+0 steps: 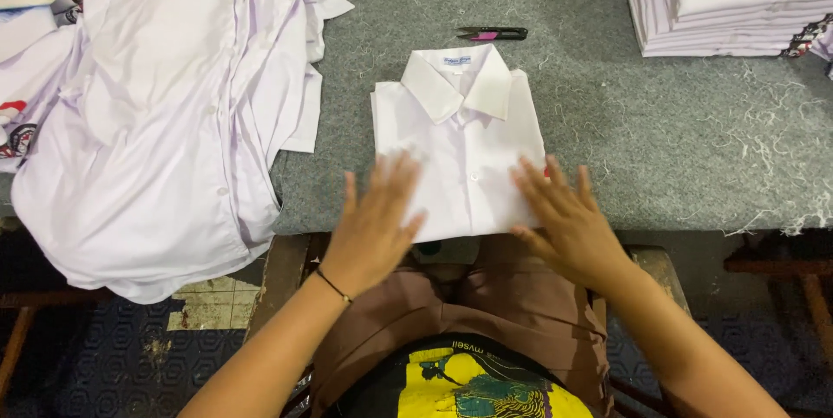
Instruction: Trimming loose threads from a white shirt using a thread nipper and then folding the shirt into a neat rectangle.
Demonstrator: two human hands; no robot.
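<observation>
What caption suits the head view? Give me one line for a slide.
Both hands, left and right, press flat on a folded white shirt on a grey table, beside a pile of unfolded shirts.

One head camera looks steeply down, close over the grey table point(659, 149) edge.

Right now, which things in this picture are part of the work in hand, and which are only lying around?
In hand:
- folded white shirt, collar up, on the grey table
- left hand flat on its lower left part
- right hand flat on its lower right edge

Lying about:
- pile of unfolded white shirts at the left
- stack of folded shirts at top right
- small black and pink clipper behind the collar
</observation>
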